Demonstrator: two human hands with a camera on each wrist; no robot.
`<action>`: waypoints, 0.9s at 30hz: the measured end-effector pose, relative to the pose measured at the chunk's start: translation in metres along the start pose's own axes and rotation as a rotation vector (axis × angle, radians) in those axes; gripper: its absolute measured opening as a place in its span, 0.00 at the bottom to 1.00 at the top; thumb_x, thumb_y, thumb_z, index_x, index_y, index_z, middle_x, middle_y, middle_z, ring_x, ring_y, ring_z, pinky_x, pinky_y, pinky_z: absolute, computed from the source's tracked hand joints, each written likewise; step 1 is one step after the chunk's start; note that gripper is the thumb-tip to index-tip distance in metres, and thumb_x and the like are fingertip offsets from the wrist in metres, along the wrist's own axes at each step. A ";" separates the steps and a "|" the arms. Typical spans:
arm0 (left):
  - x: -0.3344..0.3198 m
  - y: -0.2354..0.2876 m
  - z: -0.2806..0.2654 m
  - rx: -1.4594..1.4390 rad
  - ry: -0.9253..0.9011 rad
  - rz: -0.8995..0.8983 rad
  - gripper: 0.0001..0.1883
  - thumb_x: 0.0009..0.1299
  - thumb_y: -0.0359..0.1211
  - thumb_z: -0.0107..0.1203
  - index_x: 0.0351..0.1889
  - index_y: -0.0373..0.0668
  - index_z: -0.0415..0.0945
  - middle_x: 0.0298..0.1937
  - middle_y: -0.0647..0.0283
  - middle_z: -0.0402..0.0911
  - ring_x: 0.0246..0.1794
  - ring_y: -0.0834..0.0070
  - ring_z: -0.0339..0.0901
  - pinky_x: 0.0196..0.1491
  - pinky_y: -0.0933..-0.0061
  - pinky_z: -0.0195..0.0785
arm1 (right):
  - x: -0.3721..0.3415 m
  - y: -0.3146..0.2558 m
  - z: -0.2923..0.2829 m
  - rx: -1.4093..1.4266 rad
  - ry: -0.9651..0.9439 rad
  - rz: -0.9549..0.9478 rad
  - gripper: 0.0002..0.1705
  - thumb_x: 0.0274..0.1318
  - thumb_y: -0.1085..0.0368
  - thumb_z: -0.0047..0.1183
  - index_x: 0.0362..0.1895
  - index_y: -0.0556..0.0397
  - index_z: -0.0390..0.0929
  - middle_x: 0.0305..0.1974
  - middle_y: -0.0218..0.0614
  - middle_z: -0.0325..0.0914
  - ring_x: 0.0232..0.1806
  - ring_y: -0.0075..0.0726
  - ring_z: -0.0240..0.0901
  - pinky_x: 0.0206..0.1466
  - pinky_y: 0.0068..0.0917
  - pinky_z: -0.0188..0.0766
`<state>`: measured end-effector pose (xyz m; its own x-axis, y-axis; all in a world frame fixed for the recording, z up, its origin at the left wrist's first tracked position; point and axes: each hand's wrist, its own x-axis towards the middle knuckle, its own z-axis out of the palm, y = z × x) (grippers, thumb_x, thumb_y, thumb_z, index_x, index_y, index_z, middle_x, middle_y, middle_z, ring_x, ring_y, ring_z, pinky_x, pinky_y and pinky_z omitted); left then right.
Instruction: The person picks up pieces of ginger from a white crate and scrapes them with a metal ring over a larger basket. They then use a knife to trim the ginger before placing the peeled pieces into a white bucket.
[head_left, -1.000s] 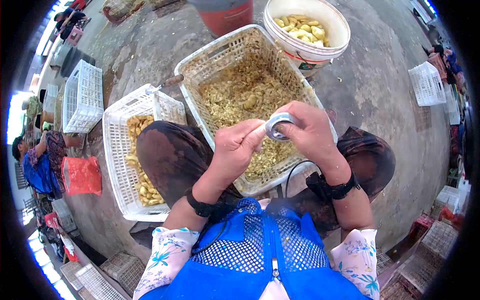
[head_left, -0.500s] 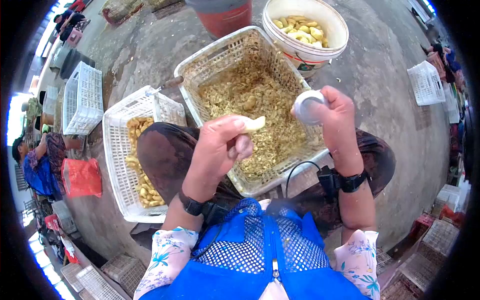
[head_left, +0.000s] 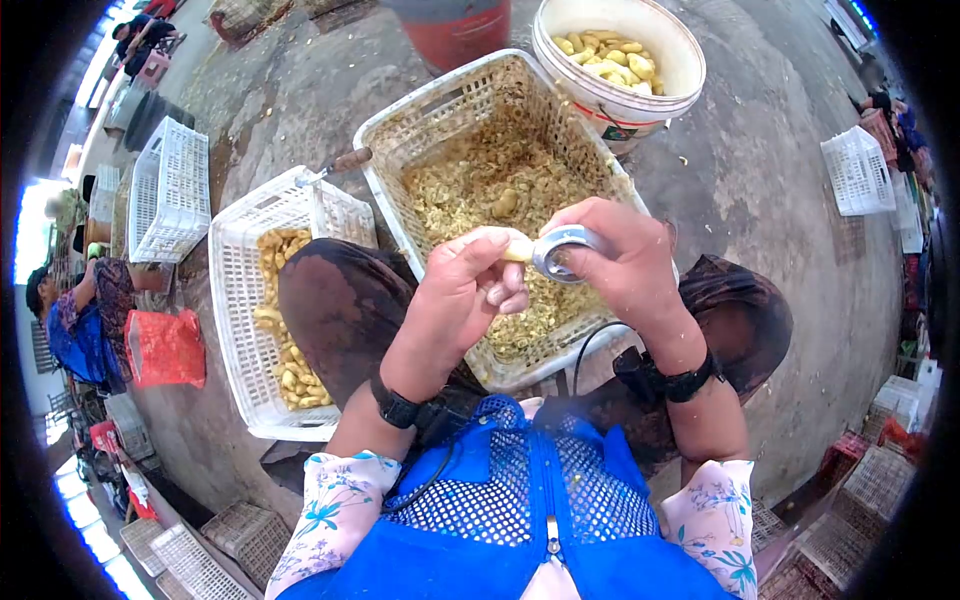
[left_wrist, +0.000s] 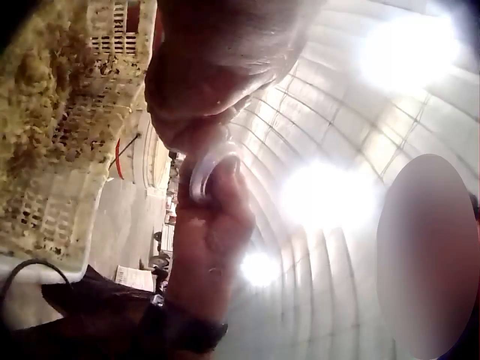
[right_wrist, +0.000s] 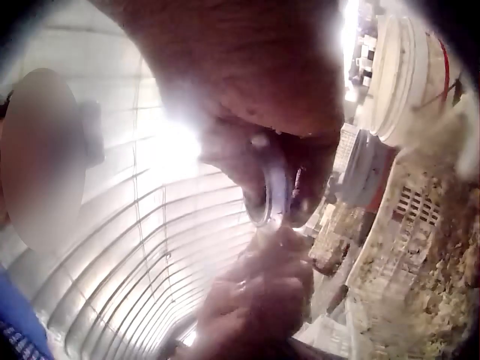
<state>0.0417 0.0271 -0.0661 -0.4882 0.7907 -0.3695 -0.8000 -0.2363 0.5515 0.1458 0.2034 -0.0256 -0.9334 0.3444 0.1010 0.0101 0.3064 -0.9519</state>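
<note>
My left hand (head_left: 465, 285) pinches a short, pale yellow, root-like piece (head_left: 517, 251) between thumb and fingers. In my right hand (head_left: 625, 255) is a round, silvery ring-shaped scraper (head_left: 562, 238), gripped with the thumb in its opening. The scraper's edge meets the piece over a white slatted crate (head_left: 385, 215) full of yellowish peelings (head_left: 470, 180). The ring (right_wrist: 277, 184) shows between the right hand's fingers in the right wrist view. Most of the piece is hidden by the hands in both wrist views.
At the left, a white crate (head_left: 225, 300) holds yellow-brown pieces (head_left: 300, 370). A wooden-handled tool (head_left: 340, 165) lies across its corner. Beyond the peelings crate stand a white bucket (head_left: 685, 100) of peeled pieces and a red bucket (head_left: 462, 40). Another person (head_left: 75, 320) sits far left.
Half a second ago my hands were apart, the ring out to the right and the piece fully visible in my left hand. The right hand has come back left, bringing ring and piece together.
</note>
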 end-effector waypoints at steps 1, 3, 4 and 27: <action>0.001 0.000 0.002 -0.014 0.026 0.002 0.15 0.78 0.40 0.53 0.43 0.36 0.78 0.24 0.65 0.76 0.18 0.82 0.64 0.25 0.75 0.62 | -0.001 0.000 0.002 -0.034 0.009 -0.015 0.08 0.55 0.75 0.62 0.40 0.57 0.84 0.32 0.30 0.81 0.32 0.19 0.75 0.35 0.23 0.71; 0.005 -0.002 -0.001 0.000 0.009 0.019 0.15 0.78 0.40 0.53 0.42 0.36 0.78 0.24 0.66 0.75 0.18 0.83 0.64 0.25 0.75 0.62 | -0.003 -0.002 0.006 -0.008 0.013 -0.056 0.08 0.55 0.75 0.62 0.40 0.57 0.84 0.31 0.30 0.80 0.31 0.19 0.74 0.34 0.23 0.71; 0.006 -0.003 -0.003 0.007 0.001 0.028 0.15 0.78 0.40 0.54 0.41 0.36 0.78 0.24 0.66 0.75 0.18 0.83 0.64 0.25 0.75 0.62 | -0.004 -0.002 0.007 0.005 0.015 -0.076 0.08 0.54 0.75 0.62 0.40 0.57 0.84 0.31 0.30 0.80 0.31 0.20 0.74 0.33 0.24 0.70; 0.003 0.002 0.007 0.034 -0.089 -0.057 0.10 0.75 0.35 0.56 0.40 0.37 0.75 0.25 0.65 0.74 0.19 0.83 0.63 0.25 0.77 0.59 | -0.007 -0.010 0.001 0.042 -0.041 -0.082 0.07 0.54 0.75 0.61 0.39 0.58 0.84 0.31 0.32 0.81 0.32 0.22 0.76 0.35 0.24 0.71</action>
<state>0.0409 0.0329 -0.0601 -0.4079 0.8496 -0.3342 -0.8126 -0.1709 0.5573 0.1516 0.1976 -0.0168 -0.9444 0.2826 0.1679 -0.0812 0.2945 -0.9522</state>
